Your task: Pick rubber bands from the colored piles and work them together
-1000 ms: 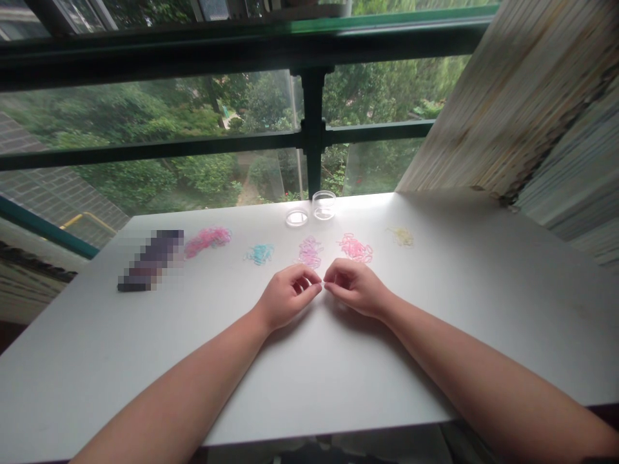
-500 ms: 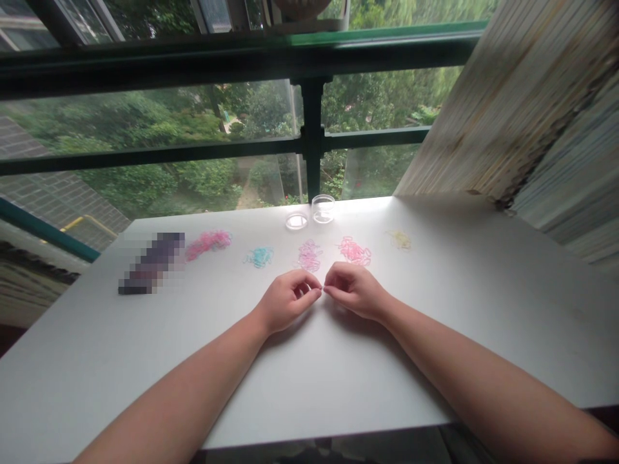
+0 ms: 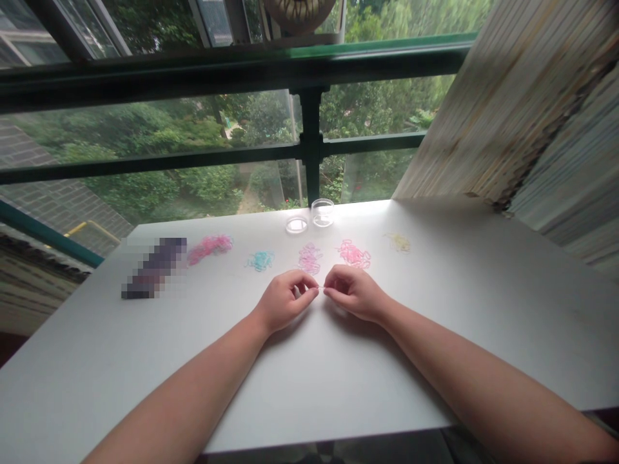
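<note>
My left hand and my right hand meet over the white table, thumb and forefinger pinched on each side. Between the fingertips stretches a thin pale strand, which looks like a small elastic band. Just beyond my hands lie loose piles of small elastic bands: a lilac-pink pile, a coral-pink pile and a blue pile. Farther right sits a yellow pile. A larger mixed pink pile lies to the left.
A clear round container stands at the table's back edge, with a clear round lid beside it. A blurred-out dark object lies at the left. Green window railings run behind the table; a curtain hangs at the right.
My fingertips have drawn slightly apart, the left ones moving a little left, and the pale strand now shows between them. The view has tilted up slightly.
</note>
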The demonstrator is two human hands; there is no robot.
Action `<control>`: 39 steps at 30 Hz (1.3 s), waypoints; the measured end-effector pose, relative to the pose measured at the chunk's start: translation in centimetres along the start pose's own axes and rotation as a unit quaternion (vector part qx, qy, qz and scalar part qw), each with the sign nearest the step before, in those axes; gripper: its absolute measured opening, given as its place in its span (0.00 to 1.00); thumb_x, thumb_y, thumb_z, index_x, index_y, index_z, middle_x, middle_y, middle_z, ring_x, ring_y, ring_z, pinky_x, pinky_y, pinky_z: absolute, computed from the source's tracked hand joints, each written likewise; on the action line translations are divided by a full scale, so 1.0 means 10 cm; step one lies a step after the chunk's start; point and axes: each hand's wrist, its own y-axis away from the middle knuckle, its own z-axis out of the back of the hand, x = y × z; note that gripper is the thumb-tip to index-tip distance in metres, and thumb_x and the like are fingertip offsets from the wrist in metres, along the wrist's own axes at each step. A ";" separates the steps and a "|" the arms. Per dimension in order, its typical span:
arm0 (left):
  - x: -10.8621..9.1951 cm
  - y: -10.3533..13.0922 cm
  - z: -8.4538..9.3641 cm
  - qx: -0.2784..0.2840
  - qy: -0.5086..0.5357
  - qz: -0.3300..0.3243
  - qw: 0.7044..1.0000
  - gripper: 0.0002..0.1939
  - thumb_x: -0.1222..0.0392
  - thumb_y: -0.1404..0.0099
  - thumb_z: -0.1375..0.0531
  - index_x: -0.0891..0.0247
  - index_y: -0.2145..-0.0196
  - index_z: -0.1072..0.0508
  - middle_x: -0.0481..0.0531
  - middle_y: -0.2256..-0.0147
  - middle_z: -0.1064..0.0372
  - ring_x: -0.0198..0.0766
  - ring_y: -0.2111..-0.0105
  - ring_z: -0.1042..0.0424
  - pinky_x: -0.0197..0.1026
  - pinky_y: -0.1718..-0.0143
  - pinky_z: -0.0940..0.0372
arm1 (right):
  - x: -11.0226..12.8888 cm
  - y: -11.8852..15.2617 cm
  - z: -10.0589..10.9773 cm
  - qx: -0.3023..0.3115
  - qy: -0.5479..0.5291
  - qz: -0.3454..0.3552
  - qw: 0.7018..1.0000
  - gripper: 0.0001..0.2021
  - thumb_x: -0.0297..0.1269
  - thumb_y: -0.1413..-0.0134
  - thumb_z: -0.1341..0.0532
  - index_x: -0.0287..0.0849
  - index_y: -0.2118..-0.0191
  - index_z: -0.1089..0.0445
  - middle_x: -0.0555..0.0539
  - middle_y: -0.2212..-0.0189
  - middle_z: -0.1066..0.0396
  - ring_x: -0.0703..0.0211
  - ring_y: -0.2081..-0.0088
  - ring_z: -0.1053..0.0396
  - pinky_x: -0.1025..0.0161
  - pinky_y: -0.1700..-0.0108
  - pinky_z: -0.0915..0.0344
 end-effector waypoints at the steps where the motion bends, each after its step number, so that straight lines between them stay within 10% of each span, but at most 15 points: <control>1: 0.01 -0.01 0.01 -0.006 -0.009 -0.002 1.000 0.05 0.60 0.41 0.42 0.63 0.69 0.29 0.49 0.70 0.31 0.31 0.74 0.36 0.34 0.73 0.40 | 0.00 0.00 0.00 0.000 0.000 -0.001 1.000 0.01 0.28 0.53 0.41 0.40 0.72 0.34 0.55 0.81 0.40 0.69 0.79 0.44 0.70 0.77 0.46; 39: 0.01 -0.05 0.06 -0.035 -0.072 -0.033 0.996 0.05 0.62 0.39 0.46 0.63 0.70 0.31 0.49 0.70 0.33 0.35 0.68 0.34 0.36 0.67 0.40 | -0.01 -0.06 0.00 -0.034 0.016 0.026 0.999 0.06 0.24 0.60 0.47 0.42 0.77 0.43 0.54 0.80 0.44 0.67 0.77 0.46 0.68 0.74 0.48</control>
